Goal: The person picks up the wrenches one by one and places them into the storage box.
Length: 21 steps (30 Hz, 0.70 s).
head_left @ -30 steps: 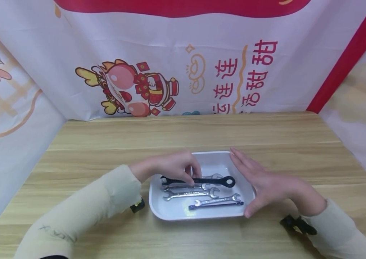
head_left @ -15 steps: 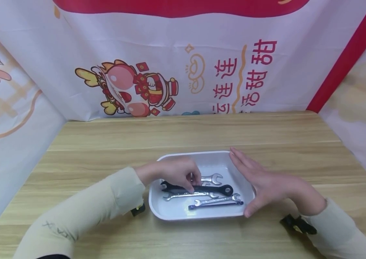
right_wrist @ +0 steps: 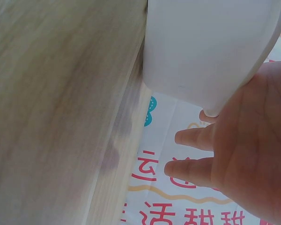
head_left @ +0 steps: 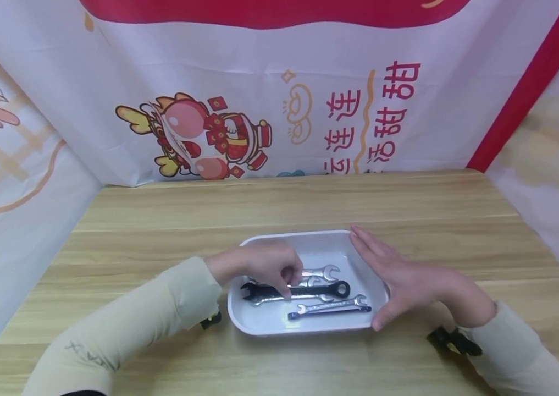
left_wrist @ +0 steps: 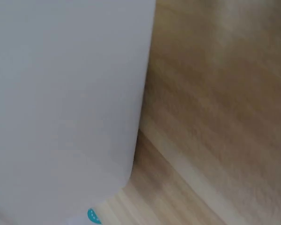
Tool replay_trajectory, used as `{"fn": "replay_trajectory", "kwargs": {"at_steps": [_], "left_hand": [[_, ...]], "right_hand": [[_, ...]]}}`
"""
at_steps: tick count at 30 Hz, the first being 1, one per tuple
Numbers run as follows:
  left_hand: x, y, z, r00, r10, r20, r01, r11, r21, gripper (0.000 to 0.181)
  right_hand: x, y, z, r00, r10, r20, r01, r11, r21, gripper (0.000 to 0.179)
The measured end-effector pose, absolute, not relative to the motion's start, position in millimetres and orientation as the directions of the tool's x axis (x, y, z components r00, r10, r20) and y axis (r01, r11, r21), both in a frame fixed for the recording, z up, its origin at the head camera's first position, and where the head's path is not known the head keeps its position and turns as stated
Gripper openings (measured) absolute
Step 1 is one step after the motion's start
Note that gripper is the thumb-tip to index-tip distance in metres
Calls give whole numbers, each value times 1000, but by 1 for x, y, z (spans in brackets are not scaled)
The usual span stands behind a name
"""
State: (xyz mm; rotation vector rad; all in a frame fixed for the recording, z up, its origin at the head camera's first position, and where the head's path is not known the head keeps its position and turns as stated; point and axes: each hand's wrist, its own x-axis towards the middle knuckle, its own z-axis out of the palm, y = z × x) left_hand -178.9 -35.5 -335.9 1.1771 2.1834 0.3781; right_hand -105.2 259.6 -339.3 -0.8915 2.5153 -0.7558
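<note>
My left hand [head_left: 271,267] reaches into a white tray [head_left: 309,332] and pinches a black ratcheting wrench [head_left: 317,291] at mid-handle, its ring end pointing right. The black wrench overlaps a silver open-end wrench in this view. Another silver wrench [head_left: 330,272] lies just behind, partly hidden by the fingers. Nearer the front is a small silver wrench [head_left: 333,305] beside a dark slim tool [head_left: 294,316]. My right hand [head_left: 403,280] rests against the tray's right end with fingers spread and straight; in the right wrist view its palm [right_wrist: 246,140] is at the rim.
The tray stands on a wood-grain table [head_left: 170,214]. A printed white cloth [head_left: 239,60] hangs behind, with more cloth along both sides. The tray's outer wall [left_wrist: 61,93] fills much of the left wrist view, and the left hand is out of that view.
My left hand has shifted the black wrench toward the front of the tray and slightly left, uncovering the silver wrench behind it. The right hand has stayed in place.
</note>
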Motion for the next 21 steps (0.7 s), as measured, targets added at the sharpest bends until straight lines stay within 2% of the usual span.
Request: {"fn": "replay_trajectory", "kwargs": {"at_steps": [8, 14, 21], "left_hand": [[-182, -37, -336, -425, 828, -366, 704, 556, 441, 23], [-176, -39, -335, -433, 825, -363, 750, 553, 364, 23], [-173, -41, -329, -475, 816, -330, 769, 567, 295, 17]], "right_hand": [[-110, 261, -341, -741, -654, -151, -467, 664, -584, 142], [-111, 258, -346, -742, -648, -173, -440, 665, -603, 141], [-117, 259, -347, -737, -657, -159, -457, 657, -600, 142]]}}
